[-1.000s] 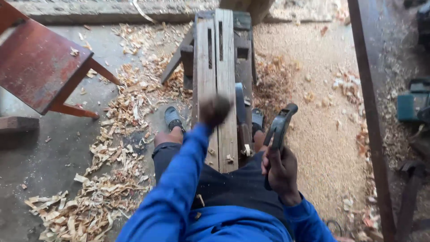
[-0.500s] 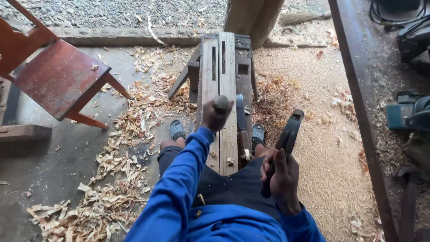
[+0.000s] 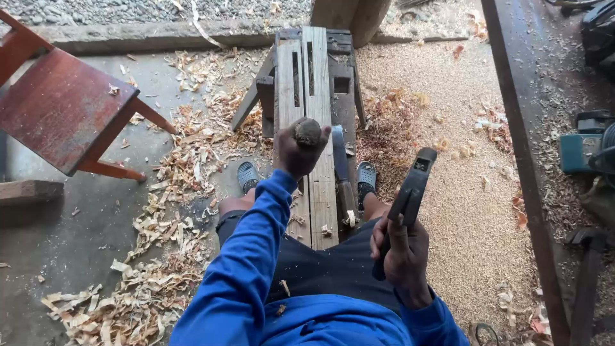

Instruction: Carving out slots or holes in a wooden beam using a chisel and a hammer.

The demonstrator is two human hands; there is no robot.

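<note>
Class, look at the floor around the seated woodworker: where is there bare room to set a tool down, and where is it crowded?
Bare patches: the grey concrete floor between the red wooden chair and the curled wood shavings, and the sawdust-covered ground between the slotted wooden workbench and the long dark plank. Crowded: the shavings beside the bench, and the bench top under the left hand.

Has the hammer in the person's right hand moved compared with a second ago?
Hardly, if at all. The hammer sits right of the grey plank at about the same height and tilt; the camera itself shifted, so any small move cannot be told.
</note>
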